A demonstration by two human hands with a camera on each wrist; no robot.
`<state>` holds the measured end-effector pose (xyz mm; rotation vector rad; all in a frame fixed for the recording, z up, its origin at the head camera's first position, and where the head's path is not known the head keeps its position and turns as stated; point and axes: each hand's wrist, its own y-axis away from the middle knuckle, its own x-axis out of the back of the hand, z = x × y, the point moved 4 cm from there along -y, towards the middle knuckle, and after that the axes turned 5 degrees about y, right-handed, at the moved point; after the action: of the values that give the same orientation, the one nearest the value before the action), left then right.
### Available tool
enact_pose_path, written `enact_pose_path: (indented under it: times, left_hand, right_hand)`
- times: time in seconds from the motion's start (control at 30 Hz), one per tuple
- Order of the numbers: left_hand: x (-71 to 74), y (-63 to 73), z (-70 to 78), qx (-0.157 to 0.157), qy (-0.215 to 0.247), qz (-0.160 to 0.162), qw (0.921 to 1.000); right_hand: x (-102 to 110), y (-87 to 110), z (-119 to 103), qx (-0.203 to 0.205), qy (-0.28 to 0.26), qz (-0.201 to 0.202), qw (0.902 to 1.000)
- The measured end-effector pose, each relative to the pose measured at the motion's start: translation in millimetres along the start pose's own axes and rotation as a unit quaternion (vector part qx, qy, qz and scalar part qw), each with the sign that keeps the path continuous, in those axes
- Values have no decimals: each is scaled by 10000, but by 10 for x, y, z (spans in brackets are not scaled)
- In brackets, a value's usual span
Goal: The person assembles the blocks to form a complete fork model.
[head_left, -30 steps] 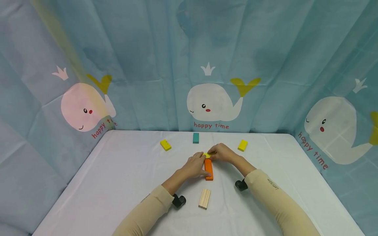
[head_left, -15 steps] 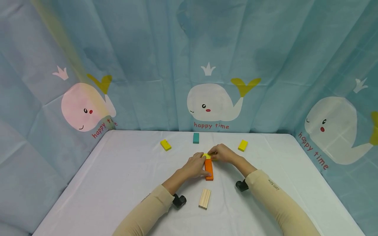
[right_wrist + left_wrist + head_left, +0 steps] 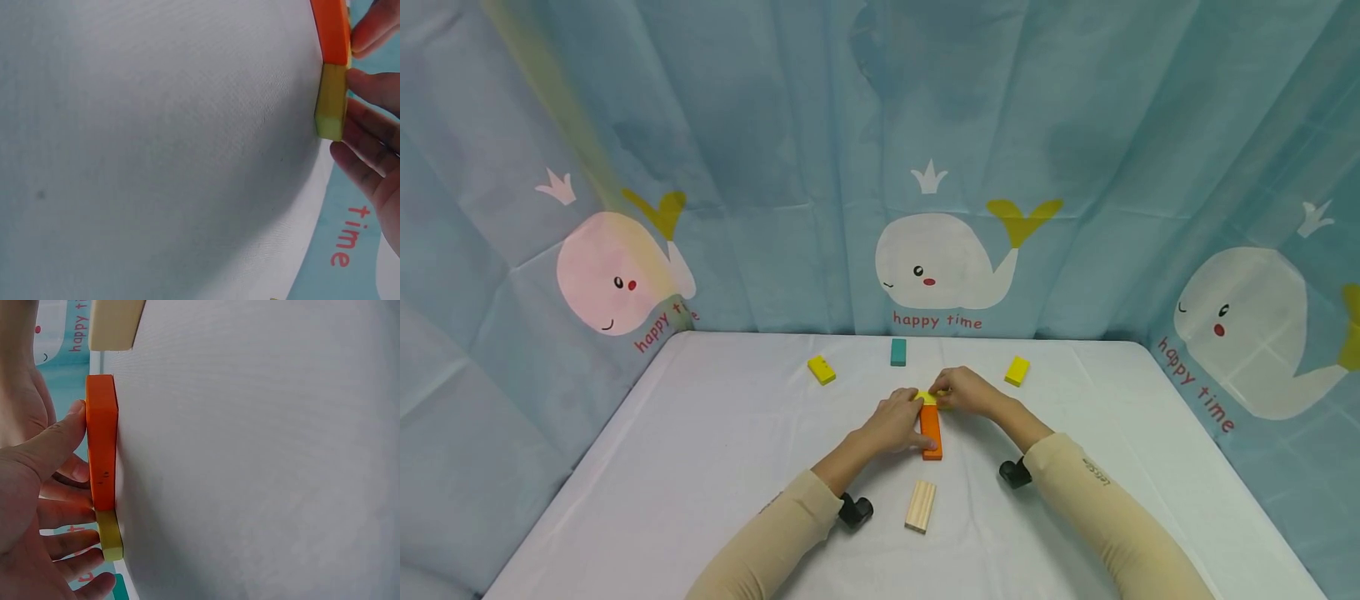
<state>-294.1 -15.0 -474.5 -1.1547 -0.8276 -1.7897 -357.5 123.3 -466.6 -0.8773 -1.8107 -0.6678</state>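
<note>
An orange block [image 3: 930,423] lies lengthwise on the white tabletop, and a yellow block [image 3: 927,398] butts against its far end. My left hand [image 3: 891,423] spans both from the left. Its thumb is on the orange block's near part in the left wrist view, while its extended fingers touch the yellow block. From the right, my right hand [image 3: 966,390] pinches the yellow block between thumb and fingers. The right wrist view shows the yellow block [image 3: 331,103] end to end with the orange block [image 3: 331,31]. Fingers partly cover the yellow block in the head view.
A grooved natural wood piece [image 3: 921,507] lies nearer the body. Farther back are a yellow block [image 3: 822,369] at left, a teal block [image 3: 898,352] in the middle and another yellow block [image 3: 1017,370] at right. A whale-print curtain [image 3: 775,208] hangs behind the white table [image 3: 700,467].
Both hands hold nearly the same place throughout. The right hand's fingers shift very slightly at the yellow block; the other blocks stay where they were.
</note>
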Motion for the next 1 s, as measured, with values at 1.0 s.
enact_pose_path:
  times: [1.0]
  left_hand:
    - [27, -5, 30, 53, 69, 67, 9999]
  right_hand:
    - [-9, 55, -9, -36, -98, 242, 9997]
